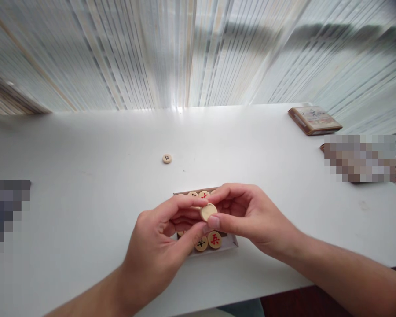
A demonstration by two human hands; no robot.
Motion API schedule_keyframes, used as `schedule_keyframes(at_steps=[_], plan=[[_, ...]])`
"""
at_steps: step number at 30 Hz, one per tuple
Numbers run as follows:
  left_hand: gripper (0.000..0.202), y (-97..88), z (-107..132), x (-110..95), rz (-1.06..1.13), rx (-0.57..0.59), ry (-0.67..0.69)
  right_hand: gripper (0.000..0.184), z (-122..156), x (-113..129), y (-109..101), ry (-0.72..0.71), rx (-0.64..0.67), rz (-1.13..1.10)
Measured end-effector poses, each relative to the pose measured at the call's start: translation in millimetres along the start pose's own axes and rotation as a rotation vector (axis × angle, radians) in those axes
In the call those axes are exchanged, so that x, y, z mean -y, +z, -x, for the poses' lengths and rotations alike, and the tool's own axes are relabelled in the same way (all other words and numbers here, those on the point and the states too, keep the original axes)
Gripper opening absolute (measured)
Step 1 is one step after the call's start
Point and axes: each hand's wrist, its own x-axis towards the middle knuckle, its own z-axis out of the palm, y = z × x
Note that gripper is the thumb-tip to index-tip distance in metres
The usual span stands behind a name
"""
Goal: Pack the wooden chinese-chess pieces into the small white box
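Observation:
A round, pale wooden xiangqi piece (208,212) is pinched between my two hands, its blank side toward me. My left hand (163,233) grips it from the left with thumb and fingertips. From the right, my right hand (251,215) closes thumb and forefinger on it. Right below lies a shallow open box (231,241) holding several more pieces, among them a red-marked piece (214,240) and a black-marked piece (201,243). My hands cover the middle of the box. One loose xiangqi piece (166,158) with a black character lies flat beyond it.
The white table (102,149) reaches back to a striped curtain (171,57). A flat brown box (317,119) lies at the back right, with a pixelated item (359,158) in front of it. Another pixelated dark thing (3,215) is at the left edge.

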Motion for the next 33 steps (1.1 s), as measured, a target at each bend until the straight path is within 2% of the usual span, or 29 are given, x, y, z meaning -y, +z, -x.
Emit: schedule_keyframes(at_steps=[6,12,21,25,29,33], plan=[[0.031,3.0,-0.5,-1.9,-0.065,0.011,0.105,0.030,0.3,1.9,2.8,0.039,-0.022,-0.052],[0.032,2.1,-2.2,-5.2,-0.068,-0.012,0.063,0.029,0.4,4.9,2.7,0.038,-0.019,-0.063],[0.027,4.2,-1.3,-4.4,-0.128,-0.002,0.117,0.039,0.9,-0.8,2.4,0.102,-0.001,-0.046],[0.027,3.4,-1.0,-3.8,-0.105,0.010,0.068,0.032,0.9,1.2,3.3,0.071,0.005,-0.029],[0.029,-0.7,-1.1,-2.3,-0.039,-0.020,0.005,0.028,1.1,2.7,3.1,0.071,0.023,-0.012],[0.031,-3.6,-2.3,-3.5,0.055,-0.044,-0.065,0.022,1.3,4.8,2.4,0.010,0.052,0.001]])
